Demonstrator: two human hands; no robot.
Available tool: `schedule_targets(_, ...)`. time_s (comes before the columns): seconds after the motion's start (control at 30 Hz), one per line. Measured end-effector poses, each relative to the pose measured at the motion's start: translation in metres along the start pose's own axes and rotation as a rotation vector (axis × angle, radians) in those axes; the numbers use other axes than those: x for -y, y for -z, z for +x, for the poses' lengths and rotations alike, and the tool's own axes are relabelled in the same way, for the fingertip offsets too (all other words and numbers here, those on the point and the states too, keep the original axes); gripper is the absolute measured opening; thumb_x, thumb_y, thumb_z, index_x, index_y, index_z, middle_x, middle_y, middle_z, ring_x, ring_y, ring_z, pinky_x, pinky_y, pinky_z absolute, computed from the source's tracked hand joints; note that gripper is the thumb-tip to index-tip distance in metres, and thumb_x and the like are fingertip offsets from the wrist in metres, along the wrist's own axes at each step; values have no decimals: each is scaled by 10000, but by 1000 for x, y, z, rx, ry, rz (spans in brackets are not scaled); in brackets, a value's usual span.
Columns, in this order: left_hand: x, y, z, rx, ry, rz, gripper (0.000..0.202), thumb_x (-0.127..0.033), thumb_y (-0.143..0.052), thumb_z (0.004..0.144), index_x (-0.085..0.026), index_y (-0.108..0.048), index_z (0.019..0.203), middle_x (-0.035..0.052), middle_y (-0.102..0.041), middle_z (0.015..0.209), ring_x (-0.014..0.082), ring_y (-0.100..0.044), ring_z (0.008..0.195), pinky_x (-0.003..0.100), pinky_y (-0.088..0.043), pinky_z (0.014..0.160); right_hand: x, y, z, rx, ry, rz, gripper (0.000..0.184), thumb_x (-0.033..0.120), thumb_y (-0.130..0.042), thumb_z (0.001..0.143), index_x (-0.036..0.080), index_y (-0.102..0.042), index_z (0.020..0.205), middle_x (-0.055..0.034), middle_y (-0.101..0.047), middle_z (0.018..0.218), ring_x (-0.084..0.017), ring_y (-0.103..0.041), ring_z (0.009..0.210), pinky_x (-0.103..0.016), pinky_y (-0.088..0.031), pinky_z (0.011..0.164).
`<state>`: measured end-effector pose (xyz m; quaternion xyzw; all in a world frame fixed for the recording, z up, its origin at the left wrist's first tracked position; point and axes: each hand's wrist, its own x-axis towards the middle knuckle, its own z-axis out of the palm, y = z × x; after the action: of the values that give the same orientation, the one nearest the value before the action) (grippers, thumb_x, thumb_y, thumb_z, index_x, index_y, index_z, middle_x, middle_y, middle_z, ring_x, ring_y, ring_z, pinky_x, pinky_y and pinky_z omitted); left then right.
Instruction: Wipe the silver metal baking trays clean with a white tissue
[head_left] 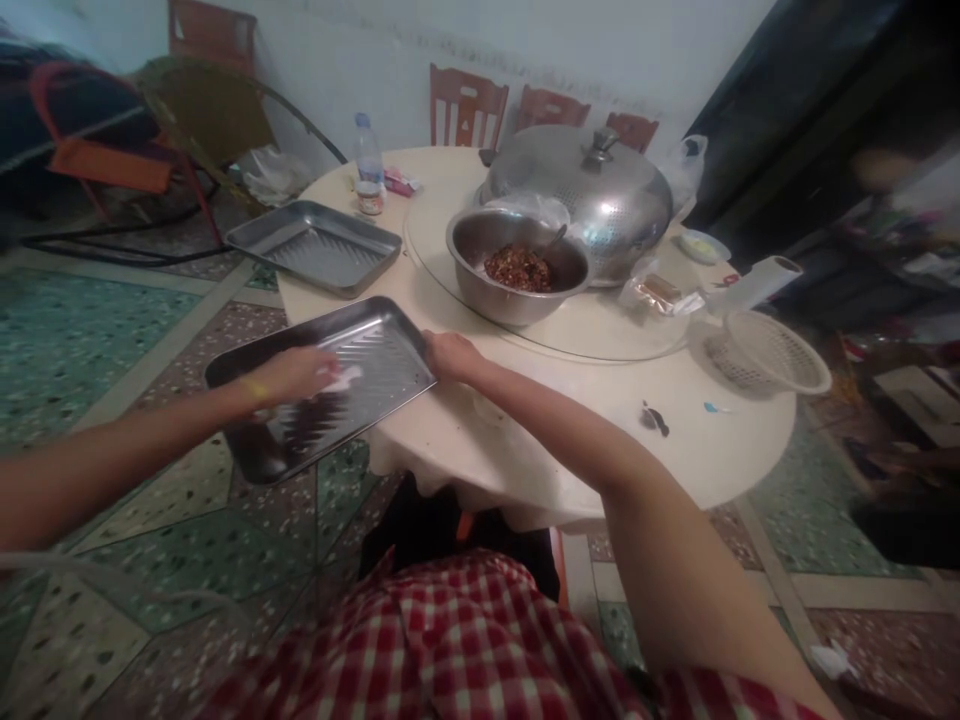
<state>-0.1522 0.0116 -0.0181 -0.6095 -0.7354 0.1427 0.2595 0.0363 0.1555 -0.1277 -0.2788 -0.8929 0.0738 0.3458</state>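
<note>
Our left hand (292,375) lies palm-down inside the near metal tray (322,385), fingers loosely curled over a small white wad (341,378), apparently a cloth or tissue, pressed against the ribbed floor. We cannot tell how firmly the wad is pinched.

The near metal tray rests half on the round table (540,430), with its left portion overhanging the edge above the tiled floor. We judge it to be thin sheet steel: light, rigid, smooth and likely slippery where polished. The raised rim offers the surest hold; the flat floor gives no purchase.

Our right hand (448,352) closes on the tray's right-hand corner rim, fingers wrapped narrowly around the edge, bracing the tray against the table.

Behind, a second tray (315,245) lies well apart from both hands. Further right, a steel bowl (517,265) holding a dark red chopped mixture stands on the turntable, just in front of a domed pot lid (585,190). A plastic basket (765,352) sits at the far right.
</note>
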Motion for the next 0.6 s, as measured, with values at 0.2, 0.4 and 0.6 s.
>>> schedule_targets(0.2, -57, -8, 67, -145, -147, -12, 270, -286, -505, 973, -121, -691, 1077, 127, -673, 1130, 222, -620, 1081, 332, -472, 968, 0, -1, 0, -6, -7, -16, 379, 214, -427, 960, 146, -555, 1311, -177, -728, 1218, -316, -699, 1151, -392, -555, 934)
schedule_targets(0.4, -33, -4, 59, -234, -37, 55, 435, -268, -344, 1008, -37, -678, 1162, 242, -597, 1156, 338, -638, 1034, 451, -509, 889, 0, 3, -4, 7, -6, -3, 394, 193, -391, 960, 146, -557, 1315, -174, -727, 1224, -305, -696, 1156, -387, -553, 944)
schedule_targets(0.6, -51, -36, -17, -14, -397, 2, 391, -250, -418, 992, -173, -694, 1259, 121, -650, 1151, 216, -630, 1044, 312, -488, 956, 1, 3, -5, 6, -3, 1, 430, 152, -411, 936, 132, -542, 1345, -187, -731, 1203, -308, -705, 1122, -387, -562, 914)
